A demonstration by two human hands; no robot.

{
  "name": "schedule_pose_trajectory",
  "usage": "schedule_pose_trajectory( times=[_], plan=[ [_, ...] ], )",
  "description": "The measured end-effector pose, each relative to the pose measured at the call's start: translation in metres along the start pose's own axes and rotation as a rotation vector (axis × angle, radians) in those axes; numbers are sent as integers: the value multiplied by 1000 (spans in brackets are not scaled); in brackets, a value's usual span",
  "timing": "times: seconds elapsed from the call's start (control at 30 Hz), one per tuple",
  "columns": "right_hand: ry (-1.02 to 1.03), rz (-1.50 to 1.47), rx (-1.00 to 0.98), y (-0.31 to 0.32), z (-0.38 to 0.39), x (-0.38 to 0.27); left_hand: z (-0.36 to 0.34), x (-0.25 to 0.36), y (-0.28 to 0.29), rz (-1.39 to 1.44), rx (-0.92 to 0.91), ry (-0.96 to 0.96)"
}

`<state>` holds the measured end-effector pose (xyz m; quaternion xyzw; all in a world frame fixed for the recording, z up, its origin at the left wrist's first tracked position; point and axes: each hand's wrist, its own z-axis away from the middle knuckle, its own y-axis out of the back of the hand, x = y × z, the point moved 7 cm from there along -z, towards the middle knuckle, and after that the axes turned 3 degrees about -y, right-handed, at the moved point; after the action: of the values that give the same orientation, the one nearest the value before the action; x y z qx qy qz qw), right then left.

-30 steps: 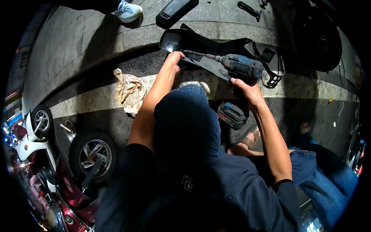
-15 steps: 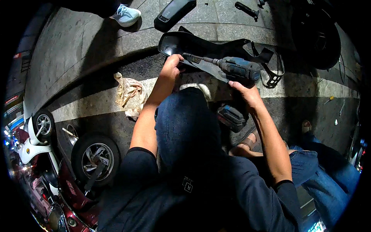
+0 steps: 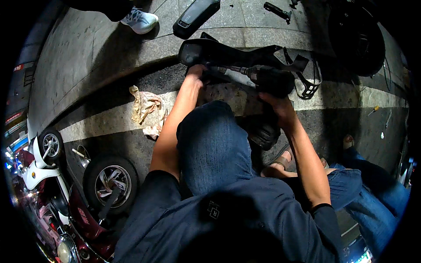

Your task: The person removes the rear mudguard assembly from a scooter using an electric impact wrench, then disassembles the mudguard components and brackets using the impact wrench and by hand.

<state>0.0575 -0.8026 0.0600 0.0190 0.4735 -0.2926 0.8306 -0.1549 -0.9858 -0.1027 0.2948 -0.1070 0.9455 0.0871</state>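
Observation:
My left hand (image 3: pixel 196 74) is closed at the near edge of a long black plastic panel (image 3: pixel 228 50), beside the shank of a drill's bit. My right hand (image 3: pixel 280 105) grips the handle of the dark cordless drill (image 3: pixel 274 81), which lies horizontally with its bit pointing left along the panel. The drill's bulky battery pack (image 3: pixel 263 136) shows below, in shadow. A black frame with cut-outs (image 3: pixel 309 90) is at the panel's right end. A crumpled stained cloth (image 3: pixel 147 109) lies left of my left forearm, and my jeans-covered knee (image 3: pixel 212 144) rises between my arms.
Another person's sneaker (image 3: pixel 139 22) is at top left, their jeans (image 3: pixel 381 193) or another's at right. A black housing (image 3: pixel 195 17), bracket (image 3: pixel 276 12) and round dark object (image 3: pixel 357 39) sit on the paving. A loose wheel (image 3: pixel 109 182), maroon-white scooter (image 3: pixel 37 173) and small screwdriver (image 3: pixel 375 109) surround me.
The drill and both hands sit slightly lower in the picture, along with the paving and objects around them. Shadow now covers the drill and hands. My grip looks the same.

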Motion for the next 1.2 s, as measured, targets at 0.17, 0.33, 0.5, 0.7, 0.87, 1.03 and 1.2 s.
schedule_pose_trajectory(
  times=[0.17, 0.33, 0.5, 0.7, 0.87, 1.03, 1.2],
  plan=[
    [-68, -52, -41, -9, 13, -6, 3, -1, -3, 138, -100, 16],
    [121, 156, 38, -4, 17, -11, 0, -13, -3, 246, -134, 28],
    [31, 351, 126, 14, 14, 5, 12, -15, -16, 219, -161, 0],
    [116, 463, 123, 6, 1, 2, 15, 6, -8, 233, -105, -26],
    [340, 470, 73, -12, 12, -5, 10, 14, -10, 197, -138, -73],
    [563, 300, 23, -26, 30, 16, 36, 0, 2, 259, -426, -265],
    [506, 522, 158, 7, 19, 43, 85, 24, -13, -1079, -109, -1117]
  ],
)
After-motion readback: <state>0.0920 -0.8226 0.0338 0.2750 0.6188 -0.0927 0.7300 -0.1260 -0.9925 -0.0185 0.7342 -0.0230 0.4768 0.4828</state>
